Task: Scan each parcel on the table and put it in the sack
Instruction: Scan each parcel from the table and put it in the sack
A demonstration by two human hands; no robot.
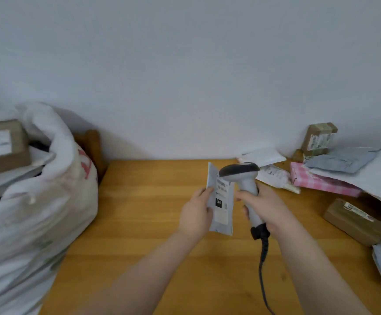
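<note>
My left hand [195,212] holds a slim white mailer parcel [224,214] upright above the wooden table [153,201], its printed label facing me. My right hand [264,209] grips the handle of a grey barcode scanner [242,173]. The scanner's dark head sits just over the parcel's top right corner. The scanner's black cable [263,258] hangs down toward me. A large white sack [37,212] stands at the left of the table, open at the top, with a brown box [3,146] and other parcels inside.
More parcels are piled at the table's right: a pink checked box [317,181], a grey bag [342,162], white mailers [262,156], a brown box [353,220] and a small taped box [319,138] against the wall. A wooden chair back [91,144] shows behind the sack.
</note>
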